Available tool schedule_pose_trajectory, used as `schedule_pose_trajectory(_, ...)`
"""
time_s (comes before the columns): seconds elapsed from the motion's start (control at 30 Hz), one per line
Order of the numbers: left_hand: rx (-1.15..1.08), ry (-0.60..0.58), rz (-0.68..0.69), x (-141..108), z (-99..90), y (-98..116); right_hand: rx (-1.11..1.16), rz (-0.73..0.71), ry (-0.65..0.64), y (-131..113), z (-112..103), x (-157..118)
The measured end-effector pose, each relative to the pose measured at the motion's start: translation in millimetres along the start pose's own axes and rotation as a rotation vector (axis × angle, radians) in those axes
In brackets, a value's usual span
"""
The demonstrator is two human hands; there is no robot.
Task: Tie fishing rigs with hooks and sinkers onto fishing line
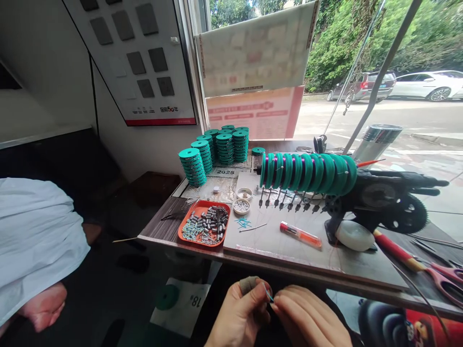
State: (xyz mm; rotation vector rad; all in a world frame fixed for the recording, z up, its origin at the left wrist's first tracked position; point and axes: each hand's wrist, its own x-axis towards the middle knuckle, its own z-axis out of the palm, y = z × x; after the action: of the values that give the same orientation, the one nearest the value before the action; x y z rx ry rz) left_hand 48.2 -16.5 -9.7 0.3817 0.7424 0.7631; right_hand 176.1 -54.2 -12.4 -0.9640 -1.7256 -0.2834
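Observation:
Over the table's front edge, my left hand (pixel 246 308) is closed in a pinch, with a beige wrap around one finger. Between its fingertips is a thin teal piece (pixel 268 293), like a fine tube or stick. My right hand (pixel 307 313) is closed too, its fingertips pressed together at the lower end of that piece. Similar teal pieces (pixel 243 222) lie loose on the grey board (pixel 260 241) beside a thin pale rod (pixel 252 227). An orange tray (pixel 226 231) holds dark metal weights, small teal parts and shiny metal bits.
Green spools (pixel 224 144) stand stacked at the back; more sit on a black winding machine (pixel 383 193). Two small bowls (pixel 241 207), an orange-red tube (pixel 300 234), a white rounded object (pixel 355 234) and scissors (pixel 444 279) lie around. Another person's hand (pixel 45 306) is at left.

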Motion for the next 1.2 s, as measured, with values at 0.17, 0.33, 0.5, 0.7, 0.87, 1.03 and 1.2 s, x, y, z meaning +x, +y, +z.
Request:
schedule_pose_trajectory(0.17,-0.140,0.024,0.070,-2,0.3,2,0.029,0.018,-0.009,0,2,-2)
schedule_pose_trajectory(0.33,-0.024,0.065,0.063,-2,-5.4,2,0.026,-0.018,0.022,10,1,-2)
schedule_pose_trajectory(0.5,-0.032,-0.022,0.050,-2,-1.7,-1,0.017,-0.060,-0.015,10,4,1)
schedule_pose_trajectory(0.7,-0.152,0.068,0.105,1,-0.4,4,0.005,-0.043,-0.041,6,4,-1)
schedule_pose_trajectory(0.87,0.215,0.274,0.383,-4,0.4,17,-0.288,-0.024,-0.147,44,5,15)
schedule_pose_trajectory(1.03,0.542,0.358,0.580,-5,-3.2,21,-0.409,-0.018,-0.257,78,21,35)
schedule_pose_trajectory(1.2,0.893,0.322,0.745,-3,-6.4,23,-0.372,0.025,-0.260,54,9,36)
